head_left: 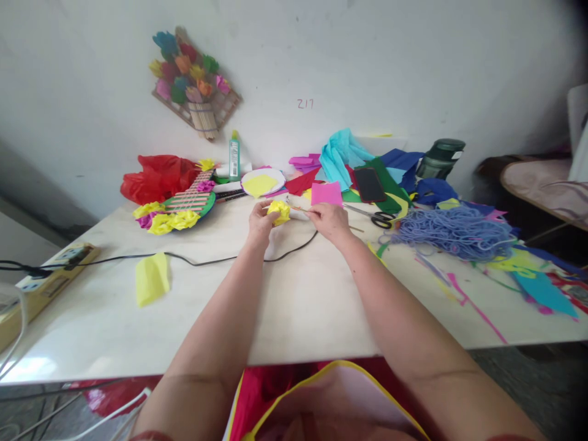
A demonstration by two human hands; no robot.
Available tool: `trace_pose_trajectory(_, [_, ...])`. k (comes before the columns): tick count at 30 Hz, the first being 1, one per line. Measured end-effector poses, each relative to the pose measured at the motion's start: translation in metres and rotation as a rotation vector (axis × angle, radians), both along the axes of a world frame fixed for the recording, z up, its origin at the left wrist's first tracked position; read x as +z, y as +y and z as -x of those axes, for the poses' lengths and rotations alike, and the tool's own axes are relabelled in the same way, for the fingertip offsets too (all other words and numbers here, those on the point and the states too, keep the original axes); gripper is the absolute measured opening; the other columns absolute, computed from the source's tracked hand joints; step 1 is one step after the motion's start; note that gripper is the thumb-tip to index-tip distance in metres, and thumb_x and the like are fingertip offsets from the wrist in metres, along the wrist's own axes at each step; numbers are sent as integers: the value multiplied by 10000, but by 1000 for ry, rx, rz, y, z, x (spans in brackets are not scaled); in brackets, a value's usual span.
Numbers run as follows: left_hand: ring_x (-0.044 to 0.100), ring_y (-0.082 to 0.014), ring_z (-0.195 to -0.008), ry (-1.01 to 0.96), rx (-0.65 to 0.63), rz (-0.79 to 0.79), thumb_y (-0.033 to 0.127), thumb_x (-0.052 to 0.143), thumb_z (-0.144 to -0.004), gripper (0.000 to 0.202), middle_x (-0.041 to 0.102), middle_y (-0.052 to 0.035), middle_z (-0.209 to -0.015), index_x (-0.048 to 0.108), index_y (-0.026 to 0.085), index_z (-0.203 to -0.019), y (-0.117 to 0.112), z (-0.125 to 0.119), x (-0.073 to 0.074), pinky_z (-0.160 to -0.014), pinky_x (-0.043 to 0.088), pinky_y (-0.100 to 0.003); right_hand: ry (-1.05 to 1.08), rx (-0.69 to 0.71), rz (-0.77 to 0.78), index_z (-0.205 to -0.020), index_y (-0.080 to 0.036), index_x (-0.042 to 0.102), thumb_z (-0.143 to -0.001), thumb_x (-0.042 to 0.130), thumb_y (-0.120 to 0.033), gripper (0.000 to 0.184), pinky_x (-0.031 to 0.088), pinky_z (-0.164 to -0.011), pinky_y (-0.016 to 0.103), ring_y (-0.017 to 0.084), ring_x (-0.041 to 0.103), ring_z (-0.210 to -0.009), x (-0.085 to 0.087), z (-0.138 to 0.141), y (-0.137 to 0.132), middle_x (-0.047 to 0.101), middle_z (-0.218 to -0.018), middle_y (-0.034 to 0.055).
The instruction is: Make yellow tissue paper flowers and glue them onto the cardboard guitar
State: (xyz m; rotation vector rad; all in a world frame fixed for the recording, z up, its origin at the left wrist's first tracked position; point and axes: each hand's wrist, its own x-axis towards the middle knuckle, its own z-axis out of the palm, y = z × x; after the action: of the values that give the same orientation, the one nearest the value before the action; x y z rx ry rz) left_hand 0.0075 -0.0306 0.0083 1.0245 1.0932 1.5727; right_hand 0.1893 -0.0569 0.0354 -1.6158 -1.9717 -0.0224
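Note:
My left hand (pixel 260 222) is closed on a crumpled yellow paper flower (pixel 280 211) above the middle of the table. In my right hand (pixel 331 222) a thin wooden stick (pixel 299 209) is pinched, its tip pointing left at the flower. Whether the tip touches the petals I cannot tell. Just beyond my right hand lies a pink paper square (pixel 326 193). A pair of scissors (pixel 382 218) with black handles rests to its right. On the left is a green-rimmed craft piece (pixel 195 202) with pale sticks and yellow and magenta paper flowers.
A black cable (pixel 197 264) crosses the table from a power strip (pixel 50 282). One yellow paper piece (pixel 152 280) lies near it. A glue bottle (pixel 234 157), a paper plate (pixel 281 176), a phone (pixel 370 185) and blue yarn (pixel 459 233) line the back and right.

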Motion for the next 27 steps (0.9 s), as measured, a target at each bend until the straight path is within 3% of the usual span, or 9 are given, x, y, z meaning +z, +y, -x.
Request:
trace_pose_trajectory(12, [660,-189,-714,72,40,-82,240,710,-483,496,675,-7,-780,594,198,-963,4,0,-5,-678,541,-332,-77,-32,5,-925,-246,763,-886,535,-327,245,371,-662,294,201,639,-886,-1,0,0,747,-987,43])
trace_pose_trajectory(27, [655,-201,-760,91,31,-73,254,717,-478,498,652,-10,-802,574,201,-952,2,-1,-3,-712,537,-351,-85,-28,3,-930,-243,766,-877,537,-323,249,405,-691,296,207,634,-902,0,-1,0,741,-1005,55])
